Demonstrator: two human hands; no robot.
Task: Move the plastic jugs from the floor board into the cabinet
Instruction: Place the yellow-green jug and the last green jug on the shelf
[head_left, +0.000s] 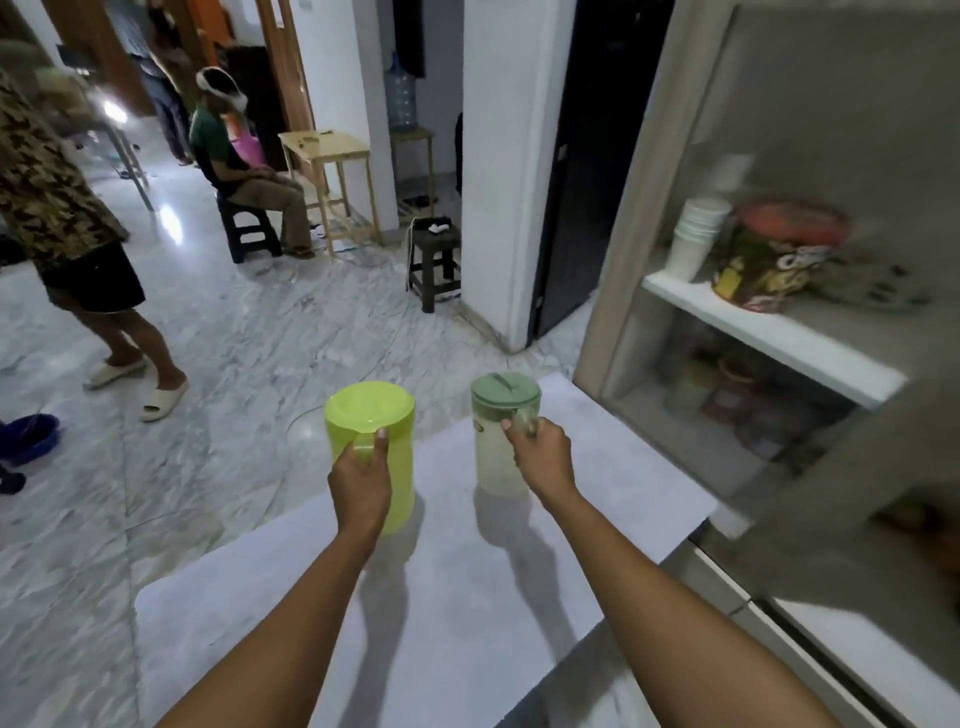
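A lime-yellow plastic jug with a matching lid is in my left hand, which grips its handle. A clear jug with a sage-green lid is in my right hand, fingers wrapped around its handle. Both jugs are upright over the pale grey floor board, their shadows falling on it; I cannot tell whether they touch it. The cabinet stands at the right with its white shelf at about jug height.
The shelf holds stacked white cups and a patterned tin; several containers sit on the level below. A person in slippers stands at left, another sits on a stool behind. A dark stool, a wooden table and a white pillar lie ahead.
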